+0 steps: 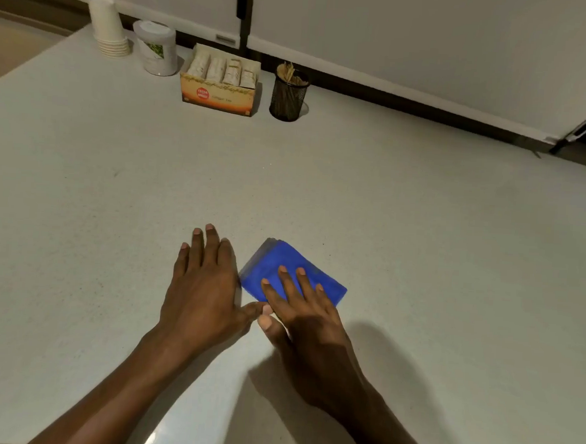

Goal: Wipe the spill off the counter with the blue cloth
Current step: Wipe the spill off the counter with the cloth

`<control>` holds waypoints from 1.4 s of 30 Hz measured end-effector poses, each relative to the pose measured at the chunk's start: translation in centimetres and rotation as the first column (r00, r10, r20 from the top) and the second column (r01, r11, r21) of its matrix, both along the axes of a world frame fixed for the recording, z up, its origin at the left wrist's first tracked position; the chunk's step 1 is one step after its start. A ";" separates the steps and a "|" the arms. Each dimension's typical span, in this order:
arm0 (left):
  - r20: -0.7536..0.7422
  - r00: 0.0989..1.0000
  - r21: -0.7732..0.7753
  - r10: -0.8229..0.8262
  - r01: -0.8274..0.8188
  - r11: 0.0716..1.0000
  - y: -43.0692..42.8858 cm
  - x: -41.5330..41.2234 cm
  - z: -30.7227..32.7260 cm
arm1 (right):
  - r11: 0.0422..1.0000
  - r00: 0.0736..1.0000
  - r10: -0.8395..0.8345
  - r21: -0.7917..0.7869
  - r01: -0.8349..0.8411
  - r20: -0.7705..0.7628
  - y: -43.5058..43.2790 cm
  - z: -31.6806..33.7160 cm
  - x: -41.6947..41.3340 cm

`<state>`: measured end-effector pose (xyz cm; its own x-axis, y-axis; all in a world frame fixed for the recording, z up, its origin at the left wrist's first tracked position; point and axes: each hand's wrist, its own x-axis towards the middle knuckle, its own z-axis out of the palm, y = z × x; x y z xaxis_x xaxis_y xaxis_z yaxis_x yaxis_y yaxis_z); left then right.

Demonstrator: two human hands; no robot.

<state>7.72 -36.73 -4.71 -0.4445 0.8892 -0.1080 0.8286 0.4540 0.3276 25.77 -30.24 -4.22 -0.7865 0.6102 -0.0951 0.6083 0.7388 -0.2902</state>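
Note:
A folded blue cloth (282,262) lies flat on the pale speckled counter (421,229), near the middle front. My right hand (300,308) rests on top of its near half, fingers spread and pressing down, covering part of it. My left hand (202,281) lies flat on the bare counter just left of the cloth, fingers apart, holding nothing; its thumb reaches toward the right thumb. No spill shows clearly on the surface; a faint small mark sits at the far left.
Along the back wall stand a stack of paper cups (108,27), a white canister (156,47), an open box of sachets (221,80) and a black mesh holder with sticks (288,94). The counter's left edge (26,65) drops off diagonally.

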 end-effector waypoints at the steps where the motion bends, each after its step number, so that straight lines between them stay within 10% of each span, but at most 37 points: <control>1: 0.013 1.000 -0.009 -0.026 0.026 1.000 0.4 0.5 0.2 | 1.000 1.000 -0.013 -0.028 0.013 -0.012 0.6 0.2 0.2; 13: 0.034 0.998 0.060 -0.061 0.059 0.996 0.4 3.4 -0.4 | 0.721 0.720 -0.693 -0.020 0.693 -0.032 16.4 0.0 8.2; 21: 0.011 1.000 0.151 -0.026 0.024 0.988 1.1 4.7 -0.8 | 0.948 0.950 -0.297 -0.146 0.282 -0.096 6.0 0.7 1.9; 33: 0.036 0.999 0.098 -0.015 0.012 0.995 1.0 6.1 -0.9 | 0.768 0.782 -0.622 -0.220 0.601 -0.036 22.8 1.4 6.7; 42: 0.045 0.999 0.126 0.001 -0.006 0.992 1.0 5.9 -1.7 | 0.963 0.966 -0.216 -0.196 0.186 -0.140 8.7 1.1 1.4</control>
